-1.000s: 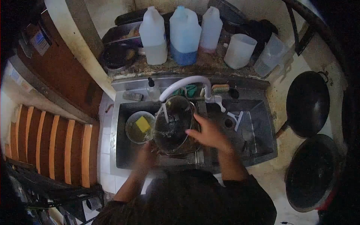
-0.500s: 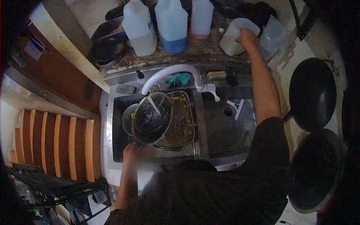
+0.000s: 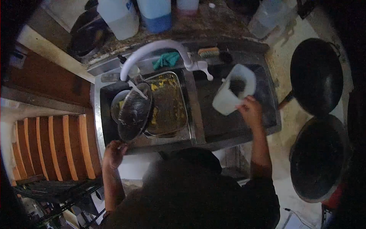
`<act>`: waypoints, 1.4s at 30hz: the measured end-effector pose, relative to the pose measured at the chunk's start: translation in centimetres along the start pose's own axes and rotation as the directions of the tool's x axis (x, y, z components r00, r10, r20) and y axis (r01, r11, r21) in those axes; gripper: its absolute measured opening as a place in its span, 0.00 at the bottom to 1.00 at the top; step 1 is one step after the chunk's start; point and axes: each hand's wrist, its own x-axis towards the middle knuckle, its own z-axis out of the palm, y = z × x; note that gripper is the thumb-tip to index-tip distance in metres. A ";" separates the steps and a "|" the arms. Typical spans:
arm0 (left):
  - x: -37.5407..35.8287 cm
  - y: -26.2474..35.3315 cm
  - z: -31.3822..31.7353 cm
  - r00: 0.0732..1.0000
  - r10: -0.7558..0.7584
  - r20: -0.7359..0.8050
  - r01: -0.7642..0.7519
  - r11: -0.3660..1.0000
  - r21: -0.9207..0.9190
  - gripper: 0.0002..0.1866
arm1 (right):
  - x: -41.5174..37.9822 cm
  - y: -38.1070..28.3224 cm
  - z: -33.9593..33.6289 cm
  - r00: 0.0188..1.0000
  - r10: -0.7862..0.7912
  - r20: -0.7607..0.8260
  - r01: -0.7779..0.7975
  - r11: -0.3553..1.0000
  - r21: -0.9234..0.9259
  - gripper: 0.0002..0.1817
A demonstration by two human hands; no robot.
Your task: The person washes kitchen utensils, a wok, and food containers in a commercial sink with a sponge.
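Observation:
My left hand (image 3: 114,153) is closed at the near end of a black pan (image 3: 133,114), its grip partly hidden. The pan is tilted over the left basin, and a stream of water (image 3: 139,90) falls into it from the white faucet (image 3: 160,45). Over the right basin, my right hand (image 3: 250,112) pinches the near side of a white plastic container (image 3: 225,100). Its opening shows a dark patch inside. Beneath the pan lie a baking tray (image 3: 170,110) with yellow residue and a round dish (image 3: 119,103).
Jugs with clear (image 3: 124,26), blue (image 3: 154,23) and pink liquid (image 3: 187,7) stand on the back ledge. A green cloth (image 3: 166,60) and a brush (image 3: 208,52) lie behind the faucet. Two dark pans (image 3: 316,76) are at the right. Stairs (image 3: 57,147) lie left.
My right hand has brought the white container from the back ledge down over the right basin. The pan has tilted more steeply under the water. The view has shifted.

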 end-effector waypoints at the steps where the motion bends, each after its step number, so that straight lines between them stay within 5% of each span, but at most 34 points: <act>1: 0.4 -2.0 0.3 0.994 -0.104 -0.019 0.084 0.883 -0.461 0.11 | -1.0 0.8 2.2 0.998 -0.037 0.048 0.040 0.997 -0.067 0.09; 2: 0.5 -3.1 0.5 0.976 -0.219 0.013 0.137 0.562 -0.816 0.11 | -2.0 1.6 4.3 0.992 -0.074 0.104 0.087 0.988 -0.126 0.08; 6: -0.3 0.5 -3.1 0.931 -0.365 0.002 0.215 0.544 -0.811 0.10 | -5.2 7.1 11.8 0.934 -0.070 0.349 0.091 0.995 -0.044 0.07; 8: -0.9 0.2 -3.7 0.893 -0.429 -0.136 0.128 0.531 -0.838 0.10 | -6.0 8.9 14.4 0.785 -0.092 0.612 0.355 0.877 -0.324 0.07; 10: -1.9 -1.8 -3.5 0.916 -0.345 -0.204 0.059 0.621 -0.782 0.12 | -7.0 7.4 13.1 0.836 -0.107 0.538 0.317 0.895 -0.315 0.09; 12: -3.1 -3.7 -3.7 0.890 -0.202 -0.409 0.028 0.919 -0.392 0.13 | -5.9 4.6 11.5 0.878 -0.116 0.464 0.279 0.913 -0.298 0.10; 13: -3.1 -2.2 -4.3 0.813 -0.506 -0.288 0.146 0.657 -0.740 0.11 | -3.8 2.7 11.4 0.772 -0.004 0.635 0.253 0.919 -0.303 0.12; 14: -3.2 -1.1 -4.5 0.805 -0.516 -0.291 0.157 0.659 -0.735 0.11 | -2.2 1.9 11.8 0.624 0.104 0.775 0.234 0.920 -0.313 0.14; 15: -3.4 -0.2 -4.6 0.753 -0.537 -0.379 0.139 0.694 -0.706 0.11 | -1.5 2.4 13.4 0.615 0.090 0.783 0.244 0.923 -0.297 0.14; 17: -3.7 0.0 -5.1 0.681 -0.560 -0.472 0.134 0.729 -0.672 0.10 | -1.2 3.6 17.5 0.293 0.288 0.912 0.302 0.877 -0.374 0.15; 19: -4.3 -0.3 -5.8 0.798 -0.241 -0.553 0.306 0.952 0.026 0.10 | -0.9 4.3 18.9 0.296 0.269 0.916 0.321 0.876 -0.361 0.15; 23: -3.8 0.3 -6.0 0.756 -0.062 -0.651 0.343 0.885 0.315 0.11 | 2.1 2.4 23.8 0.316 0.247 0.916 0.316 0.883 -0.347 0.16; 30: -4.6 4.7 -7.5 0.659 -0.212 -0.722 0.493 0.846 0.202 0.12 | 0.0 5.5 27.5 0.360 0.332 0.872 0.183 0.892 -0.414 0.18; 35: -6.1 -1.7 -6.6 0.595 -0.292 -0.748 0.330 0.938 -0.104 0.12 | -1.5 14.1 28.3 0.388 0.452 0.803 0.025 0.866 -0.499 0.20; 36: -6.1 -3.8 -5.4 0.585 -0.299 -0.754 0.335 0.936 -0.111 0.12 | -1.5 13.0 25.6 0.497 0.321 0.806 0.096 0.903 -0.419 0.21; 37: -6.0 -6.0 -3.9 0.549 -0.451 -0.703 0.268 0.892 -0.364 0.10 | -1.0 10.8 21.0 0.590 0.178 0.787 0.176 0.923 -0.341 0.23; 38: -6.0 -7.3 -3.2 0.529 -0.585 -0.615 0.181 0.786 -0.591 0.09 | -0.6 7.7 16.9 0.654 0.239 0.718 0.042 0.936 -0.350 0.24; 39: -6.3 -4.2 -3.9 0.632 -0.616 -0.470 0.052 0.639 -0.768 0.06 | -0.4 4.4 13.2 0.702 0.308 0.642 -0.095 0.934 -0.345 0.24; 40: -6.5 -4.4 -3.3 0.632 -0.615 -0.471 0.044 0.635 -0.772 0.06 | -0.5 1.5 10.4 0.769 0.321 0.552 -0.201 0.942 -0.268 0.25; 42: -6.1 -5.3 -2.1 0.759 -0.577 -0.300 -0.056 0.401 -0.914 0.07 | -0.5 -4.6 6.3 0.861 0.264 0.434 -0.289 0.957 -0.008 0.27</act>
